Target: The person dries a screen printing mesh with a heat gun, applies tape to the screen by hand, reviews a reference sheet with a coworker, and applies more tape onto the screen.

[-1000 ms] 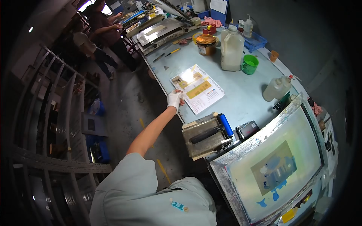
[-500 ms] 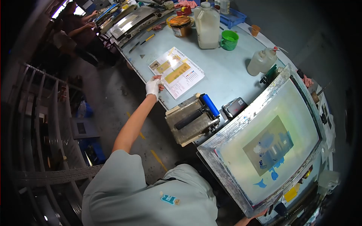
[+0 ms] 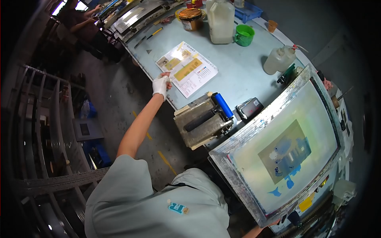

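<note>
My left hand (image 3: 161,85), in a white glove with bare fingertips, is at the table's near edge beside a printed sheet (image 3: 186,69) with yellow panels. Its fingers are curled together; whether they pinch anything is hidden. At the lower right, my right hand (image 3: 273,225) grips the bottom edge of a tilted screen printing frame (image 3: 260,137), its fingers partly hidden. The frame's mesh carries a grey rectangle and blue ink patches. Between my hands, a blue roller (image 3: 223,105) with a dark handle rests on a grimy block (image 3: 190,133), next to a dark box (image 3: 250,109).
Along the table's (image 3: 234,71) far side stand a large white jug (image 3: 220,23), a green cup (image 3: 244,35), an orange-brown tub (image 3: 191,20) and squeeze bottles (image 3: 279,59). A metal rack (image 3: 41,127) is at left. Another person (image 3: 85,27) works at the far upper left.
The view has shifted slightly, so the tabletop items sit a little higher in the picture. Both hands keep about the same places beside the sheet and the screen frame.
</note>
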`<state>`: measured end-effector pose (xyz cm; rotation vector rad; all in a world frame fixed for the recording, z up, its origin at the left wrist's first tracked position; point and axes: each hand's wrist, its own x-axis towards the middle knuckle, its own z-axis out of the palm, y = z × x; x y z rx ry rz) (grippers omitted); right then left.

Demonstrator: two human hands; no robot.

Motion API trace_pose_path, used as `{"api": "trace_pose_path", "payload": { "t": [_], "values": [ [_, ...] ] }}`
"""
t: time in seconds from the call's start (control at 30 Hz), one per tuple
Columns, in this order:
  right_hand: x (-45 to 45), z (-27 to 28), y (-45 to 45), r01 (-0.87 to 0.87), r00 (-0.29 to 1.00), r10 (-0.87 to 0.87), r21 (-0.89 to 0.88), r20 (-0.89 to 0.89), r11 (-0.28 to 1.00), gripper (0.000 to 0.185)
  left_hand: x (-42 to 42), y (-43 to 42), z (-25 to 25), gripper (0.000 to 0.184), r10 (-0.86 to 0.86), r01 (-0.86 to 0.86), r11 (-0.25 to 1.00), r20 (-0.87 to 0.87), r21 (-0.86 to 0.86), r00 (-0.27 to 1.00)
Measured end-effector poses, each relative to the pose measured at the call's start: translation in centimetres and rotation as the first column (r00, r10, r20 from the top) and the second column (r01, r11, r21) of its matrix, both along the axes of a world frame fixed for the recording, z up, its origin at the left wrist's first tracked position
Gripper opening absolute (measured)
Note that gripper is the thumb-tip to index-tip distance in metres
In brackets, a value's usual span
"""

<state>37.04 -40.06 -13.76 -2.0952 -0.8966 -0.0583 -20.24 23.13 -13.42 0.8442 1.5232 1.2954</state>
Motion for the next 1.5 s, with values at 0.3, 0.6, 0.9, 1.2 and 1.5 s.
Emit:
{"api": "trace_pose_path", "payload": {
  "t": [0.3, 0.6, 0.9, 1.2, 1.5],
  "values": [
    [0.2, 0.4, 0.8, 0.002, 1.0, -0.002, -0.019, 0.007, 1.0, 0.055, 0.4, -0.2, 1.0, 0.021, 0.005, -0.005, 0.999, -0.018, -0.036, 1.0],
    [0.2, -0.2, 0.4, -0.02, 1.0, 0.02, -0.033, -0.003, 0.999, 0.052, -0.3, 0.5, 0.4, 0.03, 0.031, -0.028, 0.997, 0.043, -0.068, 0.999],
    [0.9, -1.8, -0.1, 0.004, 1.0, -0.004, 0.026, 0.001, 1.0, 0.049, -0.1, 1.0, -0.9, 0.025, -0.007, 0.007, 1.0, 0.014, -0.029, 1.0],
    [1.2, -3.0, -1.5, 0.004, 1.0, -0.004, 0.064, -0.001, 0.998, 0.046, 0.5, 0.4, -0.2, 0.019, -0.025, 0.024, 1.0, -0.022, -0.007, 0.999],
    [1.9, -4.2, -2.5, 0.042, 0.956, 0.02, 0.203, -0.294, 0.978, 0.053, 0.8, 0.1, -0.2, 0.022, -0.046, 0.047, 0.999, -0.073, 0.009, 0.996]
  ]
}}
